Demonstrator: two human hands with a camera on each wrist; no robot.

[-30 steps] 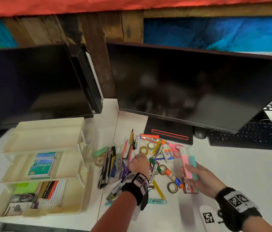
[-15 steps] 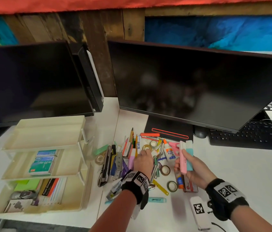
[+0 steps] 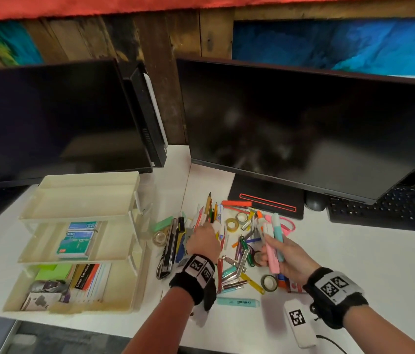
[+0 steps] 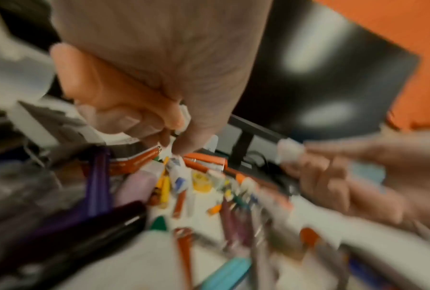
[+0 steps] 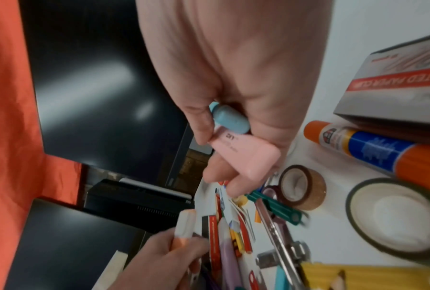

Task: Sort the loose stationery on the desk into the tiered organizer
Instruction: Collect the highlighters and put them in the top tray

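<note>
A cream three-tier organizer stands at the left of the desk. The loose stationery pile of pens, clips and tape rolls lies in the middle. My left hand is over the pile's left part and pinches an orange-and-white highlighter, whose white end shows between the fingers. My right hand is lifted over the pile's right side. It grips a pink highlighter and a teal highlighter together, and both ends show in the right wrist view.
Staple boxes fill the middle tier; sticky notes and envelopes lie in the bottom one. Two dark monitors stand behind. A keyboard lies at the right. Another teal highlighter, a glue stick, tape rolls and a paper clip box lie nearby.
My right hand has moved left and a little away from me with the two highlighters. My left hand has shifted slightly left over the pile and now pinches the orange-and-white highlighter.
</note>
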